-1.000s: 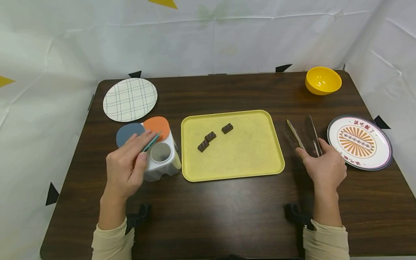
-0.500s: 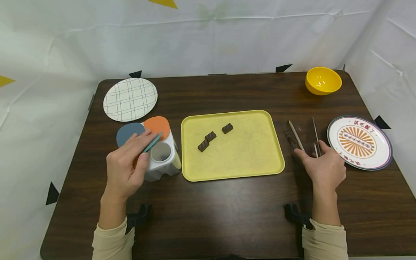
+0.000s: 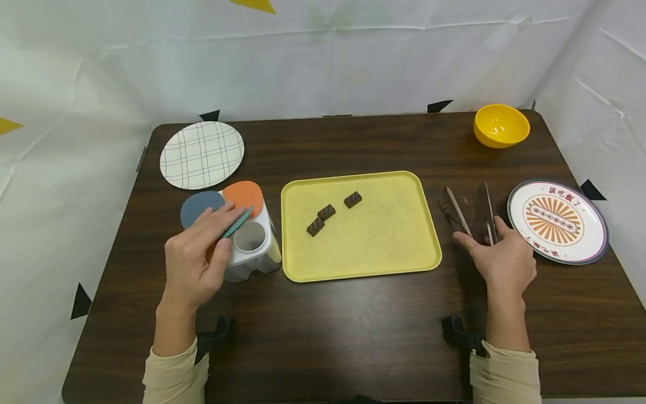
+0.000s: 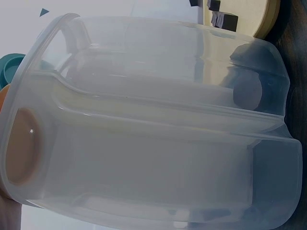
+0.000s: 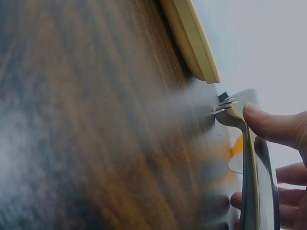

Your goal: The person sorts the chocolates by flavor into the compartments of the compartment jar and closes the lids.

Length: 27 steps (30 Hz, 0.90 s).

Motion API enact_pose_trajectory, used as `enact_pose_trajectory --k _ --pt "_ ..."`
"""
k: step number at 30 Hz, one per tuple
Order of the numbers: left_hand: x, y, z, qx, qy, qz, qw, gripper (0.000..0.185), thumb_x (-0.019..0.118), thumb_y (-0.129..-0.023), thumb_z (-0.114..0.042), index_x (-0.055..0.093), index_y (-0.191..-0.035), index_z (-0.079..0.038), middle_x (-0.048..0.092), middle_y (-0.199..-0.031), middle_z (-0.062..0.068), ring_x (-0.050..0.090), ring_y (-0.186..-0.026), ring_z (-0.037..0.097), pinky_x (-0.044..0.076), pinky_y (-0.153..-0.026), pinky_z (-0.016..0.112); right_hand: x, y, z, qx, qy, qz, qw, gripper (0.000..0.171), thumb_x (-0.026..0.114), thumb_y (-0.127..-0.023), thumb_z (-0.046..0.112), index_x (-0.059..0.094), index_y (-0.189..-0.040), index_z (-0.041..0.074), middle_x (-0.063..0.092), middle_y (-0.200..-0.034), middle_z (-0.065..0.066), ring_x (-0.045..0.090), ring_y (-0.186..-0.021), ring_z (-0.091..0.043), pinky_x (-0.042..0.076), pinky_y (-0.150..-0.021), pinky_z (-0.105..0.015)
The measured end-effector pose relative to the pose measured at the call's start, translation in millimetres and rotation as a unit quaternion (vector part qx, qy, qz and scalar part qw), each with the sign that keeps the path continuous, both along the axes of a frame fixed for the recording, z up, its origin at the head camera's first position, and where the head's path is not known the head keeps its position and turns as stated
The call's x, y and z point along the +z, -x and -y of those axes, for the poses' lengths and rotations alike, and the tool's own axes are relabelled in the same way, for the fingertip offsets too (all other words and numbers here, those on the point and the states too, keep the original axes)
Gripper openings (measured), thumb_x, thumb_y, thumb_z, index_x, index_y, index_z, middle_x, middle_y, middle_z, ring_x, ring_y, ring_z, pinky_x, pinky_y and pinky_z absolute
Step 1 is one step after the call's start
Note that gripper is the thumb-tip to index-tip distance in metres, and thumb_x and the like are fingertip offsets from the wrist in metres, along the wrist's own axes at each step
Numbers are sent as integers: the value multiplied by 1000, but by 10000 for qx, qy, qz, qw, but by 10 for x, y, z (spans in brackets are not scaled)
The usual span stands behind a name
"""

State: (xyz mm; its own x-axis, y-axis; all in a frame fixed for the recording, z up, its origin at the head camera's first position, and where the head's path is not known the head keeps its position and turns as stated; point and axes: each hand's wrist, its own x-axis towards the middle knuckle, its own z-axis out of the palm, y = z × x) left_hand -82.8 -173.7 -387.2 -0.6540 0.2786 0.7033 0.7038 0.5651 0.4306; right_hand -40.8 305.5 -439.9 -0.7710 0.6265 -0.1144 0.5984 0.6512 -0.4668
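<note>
In the head view my left hand (image 3: 197, 255) pinches a teal lid (image 3: 237, 223) between thumb and fingers. The lid tilts beside a round opening in a white-topped, translucent storage container (image 3: 251, 264). A blue-grey lid (image 3: 201, 207) and an orange lid (image 3: 244, 196) lie on its other parts. The container (image 4: 144, 158) fills most of the left wrist view. On the right, my right hand (image 3: 504, 261) has its thumb and fingers around metal cutlery. A fork (image 5: 248, 163) shows by the thumb, and a knife (image 3: 490, 205) points away from the hand.
A yellow tray (image 3: 373, 241) lies mid-table with three dark chocolate pieces (image 3: 327, 212). A checked plate (image 3: 202, 155) is at the back left, a yellow bowl (image 3: 502, 126) at the back right. A printed plate (image 3: 585, 252) lies right of my right hand.
My right hand has shifted slightly left, its thumb a little farther out, and the knife has turned edge-on to the head camera. The teal lid has tilted slightly; my left hand stays in place.
</note>
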Motion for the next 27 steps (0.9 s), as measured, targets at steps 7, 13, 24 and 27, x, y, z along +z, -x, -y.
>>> enact_pose_trajectory --k 7,13,24,27 --pt "0 3 0 -4 -25 10 10000 46 43 -91 -30 72 -118 -7 71 -115 8 66 -108 30 45 -100 53 33 5 10 4 6 -21 10000 97 70 -74 68 38 -152 20 42 -150 -17 42 -129 -48 32 -96 -69" --pt "1 1 3 -42 -34 6 10000 46 44 -89 -28 72 -117 -7 71 -115 8 66 -108 31 45 -99 55 97 -22 83 -144 -297 -754 9966 86 72 -78 59 44 -149 20 47 -147 -15 45 -130 -41 33 -96 -68" --pt "-6 -6 2 -122 -83 -29 9999 46 48 -86 -30 73 -116 -6 71 -113 9 66 -108 34 44 -97 59 289 54 494 1421 -469 -3233 9344 57 87 -74 26 68 -126 9 66 -124 -9 60 -116 -31 46 -91 -55" --pt "-9 -6 0 -172 -94 -57 9998 46 51 -85 -32 74 -115 -6 72 -112 8 65 -109 34 44 -99 57 324 69 681 2227 -337 -3553 9072 54 88 -72 20 70 -122 6 68 -120 -9 63 -111 -31 48 -90 -51"
